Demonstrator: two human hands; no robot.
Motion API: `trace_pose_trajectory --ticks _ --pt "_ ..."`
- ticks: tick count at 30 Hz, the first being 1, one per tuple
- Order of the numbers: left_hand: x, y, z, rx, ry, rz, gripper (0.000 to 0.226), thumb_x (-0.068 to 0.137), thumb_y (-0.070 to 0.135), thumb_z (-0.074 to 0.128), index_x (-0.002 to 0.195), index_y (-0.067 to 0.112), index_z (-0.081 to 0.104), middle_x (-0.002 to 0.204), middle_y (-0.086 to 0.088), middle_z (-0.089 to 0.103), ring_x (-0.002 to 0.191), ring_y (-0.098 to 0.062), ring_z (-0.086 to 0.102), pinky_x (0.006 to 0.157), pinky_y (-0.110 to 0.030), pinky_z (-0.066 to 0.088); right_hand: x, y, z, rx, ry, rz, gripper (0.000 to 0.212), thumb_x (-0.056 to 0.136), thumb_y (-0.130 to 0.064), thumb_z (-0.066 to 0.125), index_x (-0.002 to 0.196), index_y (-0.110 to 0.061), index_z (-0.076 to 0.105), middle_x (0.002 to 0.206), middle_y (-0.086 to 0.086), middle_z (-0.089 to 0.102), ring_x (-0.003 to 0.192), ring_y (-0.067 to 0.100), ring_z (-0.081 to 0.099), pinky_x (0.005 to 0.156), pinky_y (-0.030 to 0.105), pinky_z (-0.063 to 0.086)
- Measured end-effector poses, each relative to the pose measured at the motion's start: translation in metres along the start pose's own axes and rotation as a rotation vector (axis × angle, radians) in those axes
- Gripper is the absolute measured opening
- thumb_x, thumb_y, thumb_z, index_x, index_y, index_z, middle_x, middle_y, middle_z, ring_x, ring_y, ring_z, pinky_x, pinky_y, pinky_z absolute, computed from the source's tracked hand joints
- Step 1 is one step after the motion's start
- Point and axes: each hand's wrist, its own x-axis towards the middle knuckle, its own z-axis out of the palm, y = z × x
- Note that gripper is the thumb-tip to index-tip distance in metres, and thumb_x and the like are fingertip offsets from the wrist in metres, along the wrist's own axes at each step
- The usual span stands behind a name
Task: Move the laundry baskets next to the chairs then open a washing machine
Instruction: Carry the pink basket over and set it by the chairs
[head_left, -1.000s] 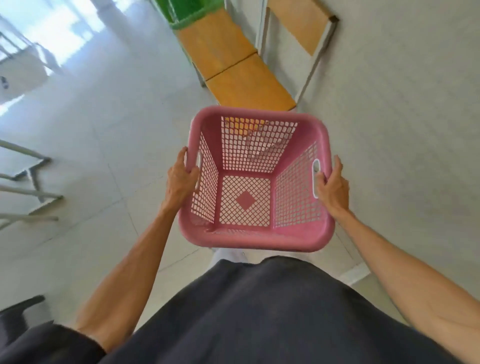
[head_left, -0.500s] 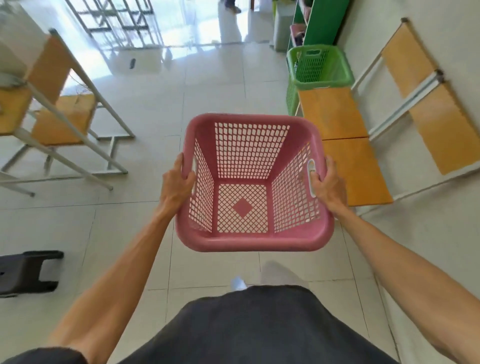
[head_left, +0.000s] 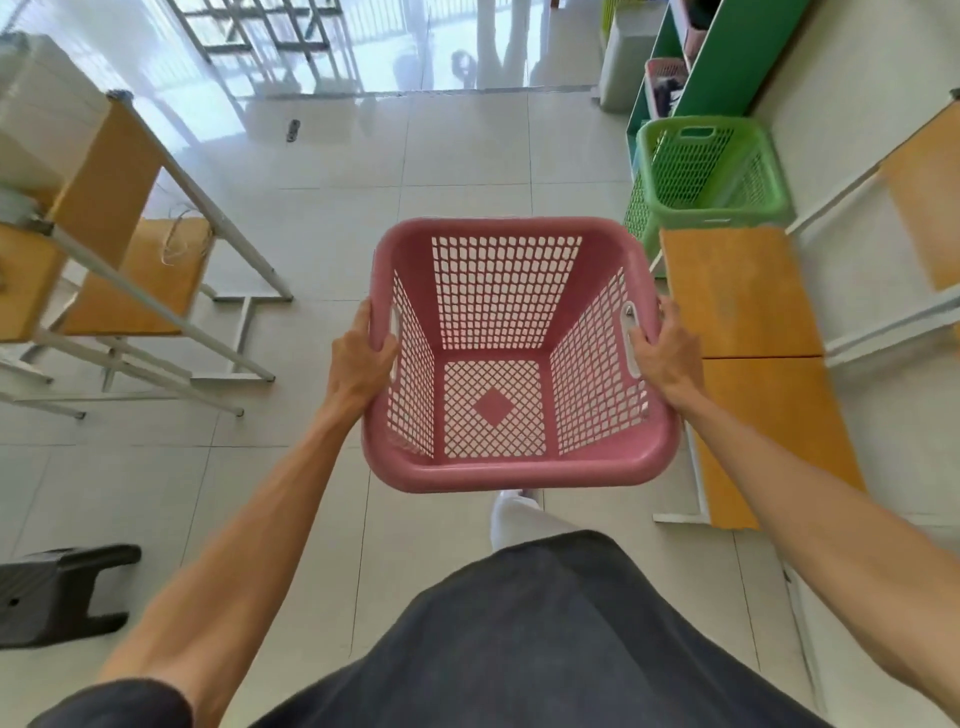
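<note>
Both hands, left hand (head_left: 358, 358) and right hand (head_left: 667, 353), clamp the pink basket (head_left: 519, 467) rims. Chairs (head_left: 743, 296) lie right, nearer the right hand; green basket (head_left: 706, 171) beyond.

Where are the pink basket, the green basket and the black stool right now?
pink basket (head_left: 506, 470): head view, on its near rim.
green basket (head_left: 714, 212): head view, on its near rim.
black stool (head_left: 57, 577): head view, on its top surface.
</note>
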Motion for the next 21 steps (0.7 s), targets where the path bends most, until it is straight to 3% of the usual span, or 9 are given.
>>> trace_pose_trajectory --ticks 3,6,10,12,14,16,18,21 --pt "0.070 0.021 0.009 -0.016 -0.020 0.005 0.044 0.096 0.016 0.056 0.139 0.014 0.046 0.101 0.004 0.065 0.067 -0.005 0.063 0.055 -0.004 0.048 0.069 -0.013 0.001 -0.017 0.009 0.007 0.049 0.099 -0.031 0.055 0.142 -0.012 0.040 0.084 0.000 0.063 0.049 0.008 0.058 0.041 0.015 0.041" --pt "0.139 0.039 0.016 -0.022 -0.027 0.035 0.041 0.095 0.016 0.056 0.135 0.014 0.048 0.103 0.004 0.065 0.075 -0.015 0.068 0.069 -0.021 0.058 0.134 -0.025 -0.002 -0.049 0.053 0.007 0.048 0.098 -0.034 0.054 0.139 -0.010 0.044 0.083 0.002 0.062 0.048 0.012 0.054 0.041 0.014 0.036" --pt "0.234 0.063 0.027 0.001 -0.042 0.090 0.043 0.094 0.015 0.057 0.137 0.011 0.047 0.099 0.003 0.064 0.074 -0.018 0.066 0.067 -0.022 0.055 0.214 -0.031 0.000 -0.039 0.097 0.017 0.048 0.097 -0.033 0.055 0.138 -0.012 0.043 0.078 0.000 0.062 0.049 0.023 0.062 0.040 0.027 0.049" --pt "0.284 0.074 0.037 0.000 -0.056 0.107 0.046 0.095 0.013 0.057 0.140 0.010 0.045 0.099 0.002 0.063 0.072 -0.016 0.064 0.060 -0.011 0.051 0.255 -0.032 0.002 -0.021 0.119 0.027 0.045 0.098 -0.030 0.055 0.136 -0.012 0.043 0.077 0.003 0.064 0.048 0.024 0.063 0.040 0.030 0.053" --pt "0.337 0.085 0.050 -0.012 -0.080 0.122 0.048 0.095 0.012 0.056 0.142 0.010 0.044 0.100 0.001 0.064 0.071 -0.015 0.064 0.053 -0.005 0.046 0.296 -0.041 0.004 -0.013 0.139 0.054 0.042 0.098 -0.026 0.056 0.136 -0.010 0.044 0.078 0.008 0.066 0.045 0.022 0.060 0.035 0.022 0.048" --pt "0.392 0.095 0.062 -0.036 -0.109 0.130 0.050 0.095 0.013 0.056 0.144 0.012 0.043 0.103 0.003 0.064 0.073 -0.014 0.065 0.060 -0.011 0.052 0.337 -0.047 0.006 0.000 0.153 0.104 0.040 0.099 -0.025 0.055 0.134 -0.009 0.044 0.079 0.008 0.065 0.042 0.016 0.056 0.032 0.014 0.041" --pt "0.450 0.108 0.077 -0.042 -0.154 0.156 0.054 0.094 0.015 0.056 0.146 0.015 0.041 0.103 0.005 0.064 0.075 -0.014 0.067 0.067 -0.022 0.056 0.378 -0.052 0.006 -0.003 0.193 0.161 0.043 0.099 -0.030 0.055 0.136 -0.011 0.044 0.078 0.006 0.065 0.043 0.014 0.057 0.031 0.013 0.039" --pt "0.536 0.132 0.098 -0.038 -0.232 0.211 0.054 0.095 0.018 0.056 0.147 0.019 0.039 0.104 0.007 0.065 0.075 -0.013 0.069 0.066 -0.021 0.056 0.432 -0.056 0.004 0.002 0.245 0.243 0.047 0.099 -0.034 0.053 0.140 -0.014 0.041 0.076 0.003 0.065 0.043 0.013 0.059 0.032 0.014 0.039"
